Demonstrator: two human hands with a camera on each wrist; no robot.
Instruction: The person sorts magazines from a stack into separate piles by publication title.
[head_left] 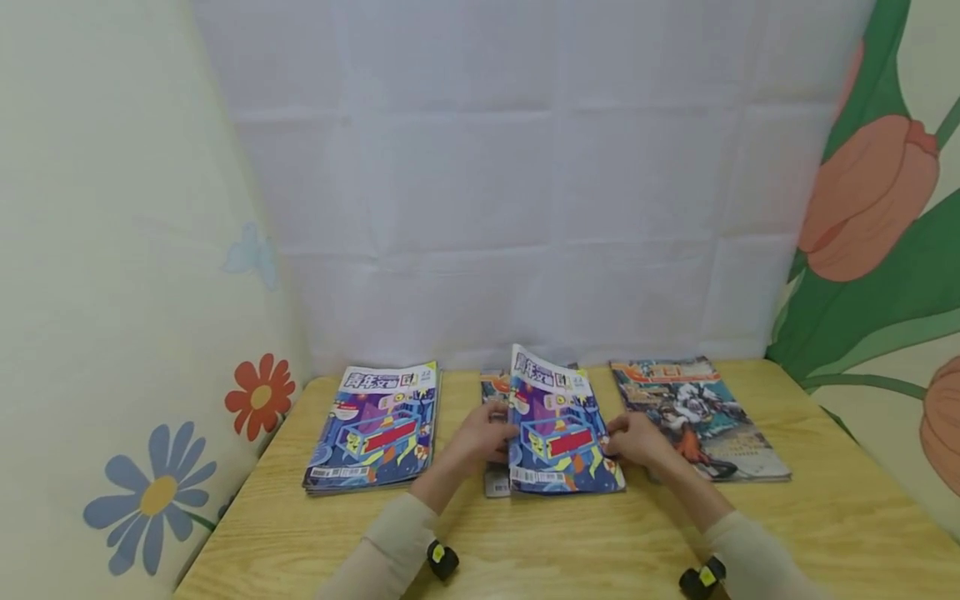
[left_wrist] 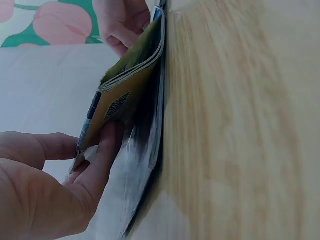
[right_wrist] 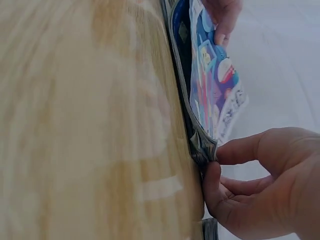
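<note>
A purple-blue magazine (head_left: 558, 442) with a pictured cover is tilted in the middle of the table, its left side raised. My left hand (head_left: 483, 433) pinches its left edge, thumb on one face and fingers on the other, as the left wrist view shows. At the opposite edge, my right hand (head_left: 637, 440) pinches the magazine's lower right side between thumb and fingers, low by the tabletop. Underneath lies another magazine (head_left: 497, 485), mostly covered, with only its left strip and top edge showing.
On the left of the wooden table (head_left: 570, 546) lies a stack of magazines (head_left: 378, 429) with a matching purple-blue cover. To the right is a magazine pile (head_left: 690, 417) with an armoured figure on top. A white cloth (head_left: 495, 183) hangs behind the table.
</note>
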